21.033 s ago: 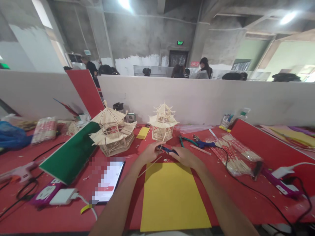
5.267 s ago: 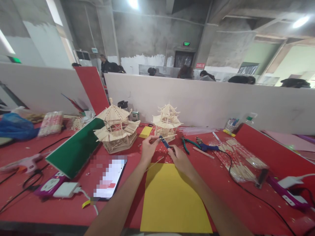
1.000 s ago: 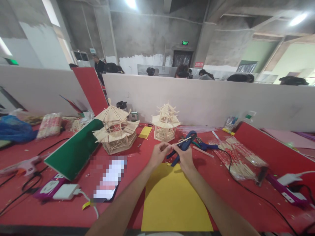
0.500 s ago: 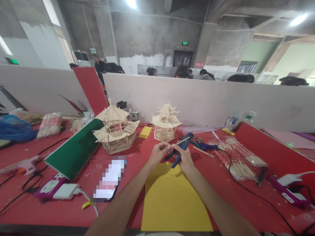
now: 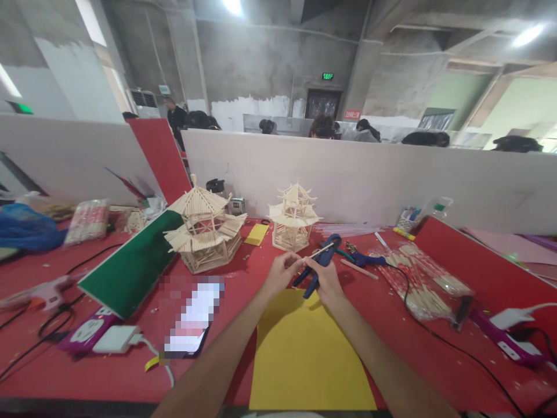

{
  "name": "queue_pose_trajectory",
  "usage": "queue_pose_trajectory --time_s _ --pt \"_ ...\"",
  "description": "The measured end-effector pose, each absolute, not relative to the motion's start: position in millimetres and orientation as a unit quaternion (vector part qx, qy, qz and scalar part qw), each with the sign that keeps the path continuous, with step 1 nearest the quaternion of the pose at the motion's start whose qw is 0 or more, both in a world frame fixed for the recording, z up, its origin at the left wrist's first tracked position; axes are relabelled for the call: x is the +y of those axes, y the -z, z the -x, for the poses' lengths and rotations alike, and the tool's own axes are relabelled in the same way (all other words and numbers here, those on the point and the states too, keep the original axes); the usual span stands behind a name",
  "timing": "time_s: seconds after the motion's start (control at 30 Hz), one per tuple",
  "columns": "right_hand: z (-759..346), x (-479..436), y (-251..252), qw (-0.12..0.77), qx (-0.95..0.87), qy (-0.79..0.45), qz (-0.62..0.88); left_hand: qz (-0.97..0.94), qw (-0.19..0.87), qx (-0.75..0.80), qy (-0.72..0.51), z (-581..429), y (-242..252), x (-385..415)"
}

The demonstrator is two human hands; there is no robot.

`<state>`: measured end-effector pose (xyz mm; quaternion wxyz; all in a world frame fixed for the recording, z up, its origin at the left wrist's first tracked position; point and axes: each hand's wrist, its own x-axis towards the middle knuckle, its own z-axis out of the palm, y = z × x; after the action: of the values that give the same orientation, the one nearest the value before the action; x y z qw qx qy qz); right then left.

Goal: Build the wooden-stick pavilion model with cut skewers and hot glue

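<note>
Thumb and fingers of my left hand (image 5: 282,275) are pinched together on a thin wooden stick (image 5: 321,251). The stick slants up to the right, its far end against the head of a pair of dark blue hand cutters (image 5: 334,241). My right hand (image 5: 329,280) is closed round these cutters, with the thumb near the stick; their two handles point down toward me. Below both hands lies a yellow sheet (image 5: 308,354). Just behind them stands a small wooden-stick pavilion (image 5: 295,217), and to its left a larger pavilion (image 5: 203,226). The exact meeting of stick and blades is too small to tell.
A blue glue gun (image 5: 369,259) with a trailing cable and bagged sticks (image 5: 420,281) lie right. Left are a phone (image 5: 194,316), a green board (image 5: 130,267), a purple power strip (image 5: 89,331) and a pink glue gun (image 5: 50,295). A white partition (image 5: 369,180) stands behind.
Both hands stay almost in place. The stick and the cutters have shifted very slightly; the left hand still pinches the stick and the right still grips the cutters.
</note>
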<state>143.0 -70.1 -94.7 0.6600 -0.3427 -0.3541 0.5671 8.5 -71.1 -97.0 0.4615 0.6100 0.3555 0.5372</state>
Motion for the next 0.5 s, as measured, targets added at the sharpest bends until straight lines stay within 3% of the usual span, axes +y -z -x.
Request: queue_pose_trajectory --time_s 0.17,0.5 --pt "-144.1 -64.6 101.4 0.676 -0.382 -0.514 0.365 -0.641 0.418 0.383 -0.517 -6.0 97.1 -70.2" --pt "-144.4 -65.8 101.5 0.663 -0.397 -0.520 0.363 -0.608 0.459 0.373 -0.529 -1.4 90.6 -70.5"
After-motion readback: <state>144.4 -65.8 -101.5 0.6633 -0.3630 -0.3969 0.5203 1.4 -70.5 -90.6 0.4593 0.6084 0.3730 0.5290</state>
